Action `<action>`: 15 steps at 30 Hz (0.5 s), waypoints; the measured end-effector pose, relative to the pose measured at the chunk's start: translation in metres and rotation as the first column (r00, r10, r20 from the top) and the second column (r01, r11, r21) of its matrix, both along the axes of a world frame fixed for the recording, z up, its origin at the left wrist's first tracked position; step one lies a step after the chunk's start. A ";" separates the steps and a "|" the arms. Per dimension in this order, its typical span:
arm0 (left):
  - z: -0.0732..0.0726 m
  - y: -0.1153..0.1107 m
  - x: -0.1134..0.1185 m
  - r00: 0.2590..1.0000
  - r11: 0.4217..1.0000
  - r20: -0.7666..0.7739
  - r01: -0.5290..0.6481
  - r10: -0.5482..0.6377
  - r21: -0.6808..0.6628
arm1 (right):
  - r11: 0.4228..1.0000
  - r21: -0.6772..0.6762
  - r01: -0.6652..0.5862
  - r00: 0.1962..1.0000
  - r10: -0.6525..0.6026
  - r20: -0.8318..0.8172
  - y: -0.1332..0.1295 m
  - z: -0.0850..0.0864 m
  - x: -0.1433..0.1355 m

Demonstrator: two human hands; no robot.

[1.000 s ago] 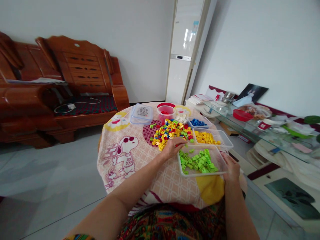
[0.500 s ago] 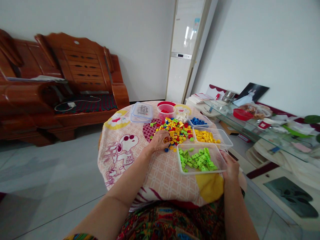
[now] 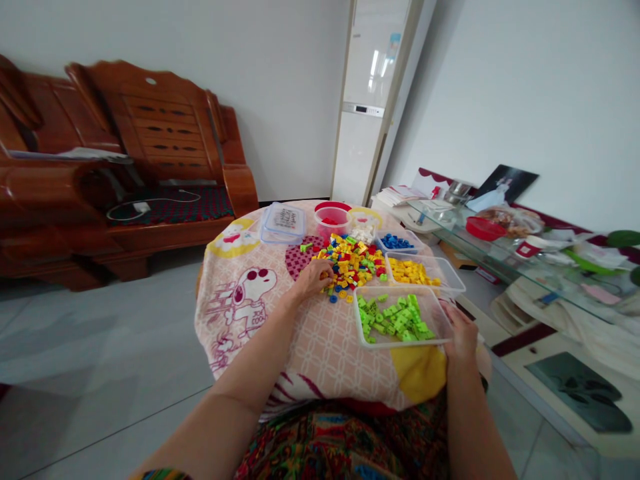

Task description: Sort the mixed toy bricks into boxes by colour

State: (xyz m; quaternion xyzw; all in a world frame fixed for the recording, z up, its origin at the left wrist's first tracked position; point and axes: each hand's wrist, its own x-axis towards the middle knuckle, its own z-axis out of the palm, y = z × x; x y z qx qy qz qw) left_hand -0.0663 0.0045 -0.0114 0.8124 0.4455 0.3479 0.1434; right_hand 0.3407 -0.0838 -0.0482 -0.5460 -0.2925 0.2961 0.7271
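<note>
My left hand [image 3: 314, 279] is at the left edge of a pile of mixed toy building bricks [image 3: 353, 262], yellow, red, blue, green and white. Its fingers curl in against the bricks; what they pinch, if anything, is hidden. My right hand [image 3: 461, 328] grips the right end of a clear plastic tray [image 3: 440, 319], fingers at its rim. Inside lie loose light green bricks [image 3: 400, 317]. Just behind stands another clear tray [image 3: 454, 277] with yellow bricks [image 3: 413, 272]. Small blue and yellow round pieces [image 3: 333, 299] lie at the pile's near edge.
Behind the pile are a tub of red bricks [image 3: 333, 219], white bricks [image 3: 363, 232] and a container of blue bricks [image 3: 395, 241]. Clear lids [image 3: 283, 223] lie at the back left of the cloth-covered round table [image 3: 325, 350]. A cluttered glass shelf [image 3: 505, 257] stands to the right.
My left hand has drawn back slightly to the left, from over the front of the pile to its left edge. My right hand stays on the green-brick tray.
</note>
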 end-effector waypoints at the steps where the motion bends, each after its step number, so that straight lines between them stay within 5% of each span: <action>1: 0.001 -0.001 0.000 1.000 1.000 -0.002 0.000 0.000 -0.002 | 1.000 0.004 0.000 1.000 0.000 -0.002 0.000 -0.001 0.000; 7: -0.002 -0.001 0.001 1.000 0.999 0.015 -0.012 0.011 0.031 | 0.999 -0.037 -0.015 0.999 0.016 0.029 0.001 -0.004 0.009; 10: -0.004 0.000 0.002 1.000 0.999 0.024 -0.011 0.010 0.044 | 0.998 -0.064 0.014 0.960 0.005 0.281 0.004 0.012 0.017; 13: -0.005 0.000 0.003 0.999 0.999 0.032 -0.011 0.010 0.039 | 0.999 -0.019 0.027 0.736 -0.007 0.677 0.016 0.039 0.010; 15: -0.004 -0.001 0.003 0.999 0.999 0.040 -0.019 0.018 0.027 | 0.995 0.019 -0.096 0.538 0.036 0.842 0.030 0.051 -0.005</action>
